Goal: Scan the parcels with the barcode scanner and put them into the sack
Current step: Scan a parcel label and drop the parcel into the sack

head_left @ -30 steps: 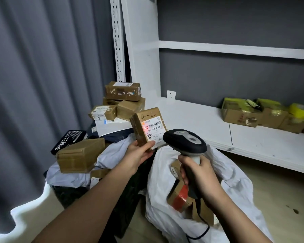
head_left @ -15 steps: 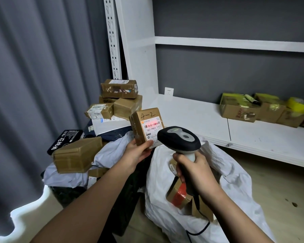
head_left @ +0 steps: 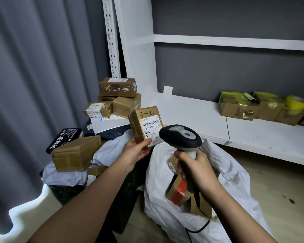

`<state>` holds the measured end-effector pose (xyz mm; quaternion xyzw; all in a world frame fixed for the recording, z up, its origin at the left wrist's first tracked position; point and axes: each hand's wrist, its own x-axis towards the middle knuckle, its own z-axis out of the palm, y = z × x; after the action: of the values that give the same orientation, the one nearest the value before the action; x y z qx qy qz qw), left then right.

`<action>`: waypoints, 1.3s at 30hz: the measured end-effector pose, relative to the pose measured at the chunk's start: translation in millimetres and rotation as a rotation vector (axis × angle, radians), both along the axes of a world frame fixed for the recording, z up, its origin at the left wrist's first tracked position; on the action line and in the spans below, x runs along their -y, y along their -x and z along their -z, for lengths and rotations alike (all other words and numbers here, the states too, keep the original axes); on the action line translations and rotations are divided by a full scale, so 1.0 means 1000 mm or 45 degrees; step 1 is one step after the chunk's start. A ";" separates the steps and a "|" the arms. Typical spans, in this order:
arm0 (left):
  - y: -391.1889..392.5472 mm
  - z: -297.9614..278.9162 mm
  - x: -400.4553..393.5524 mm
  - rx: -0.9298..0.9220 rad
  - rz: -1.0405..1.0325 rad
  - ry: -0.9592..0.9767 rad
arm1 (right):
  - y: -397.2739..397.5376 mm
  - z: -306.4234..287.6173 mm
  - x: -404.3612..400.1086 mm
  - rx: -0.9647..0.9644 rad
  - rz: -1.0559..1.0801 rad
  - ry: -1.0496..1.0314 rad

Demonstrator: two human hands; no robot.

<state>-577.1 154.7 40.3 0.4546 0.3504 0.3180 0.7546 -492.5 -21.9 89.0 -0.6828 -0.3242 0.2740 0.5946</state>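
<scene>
A grey curtain [head_left: 33, 85] is hanging down the left side. At its foot, around 8 o'clock, a black packet [head_left: 64, 140] with white lettering is lying tilted, and just beside it a taped brown box [head_left: 76, 153] is resting on pale mailer bags [head_left: 109, 151]. Behind these, toward 11 o'clock, a pile [head_left: 116, 100] of brown boxes is leaning against the white shelf upright [head_left: 137, 50], with one labelled box lying on top.

Near the centre, the left hand [head_left: 136, 151] is gripping a parcel [head_left: 145, 126] by its lower edge, thumb lying across the front and fingers curling behind. The parcel is standing nearly upright in the air, its white barcode label and the handwritten "4-2" facing the camera.

Just right of it, the right hand [head_left: 194, 170] is wrapping tightly round the handle of the scanner [head_left: 180, 136]. The scanner's black head is pointing toward 10 o'clock, its nose overlapping the parcel's lower right corner; whether they are touching cannot be told. A black cable [head_left: 198, 228] is trailing down from the handle.

Below both hands, at 5 o'clock, the white sack [head_left: 226, 186] is lying open on the wooden floor [head_left: 279, 190], with several brown boxes inside, one [head_left: 178, 193] bearing red tape.

At 2 o'clock, on the white shelf [head_left: 200, 116], a row of boxes [head_left: 239, 109] wrapped in yellow tape is sitting against the dark wall.
</scene>
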 end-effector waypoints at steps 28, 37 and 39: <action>-0.255 0.138 0.072 -1.479 0.604 -1.418 | -0.195 0.073 0.100 -0.150 0.405 0.352; -0.320 0.212 0.049 -1.559 0.941 -1.293 | -0.217 0.083 0.097 -0.213 0.473 0.315; -0.323 0.243 0.032 -1.413 1.065 -1.191 | -0.216 0.084 0.095 -0.229 0.489 0.307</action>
<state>-254.1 122.3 -202.4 0.9039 0.3054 -0.1455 0.2620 -276.6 -117.0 5.4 -0.7708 -0.0992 0.2523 0.5765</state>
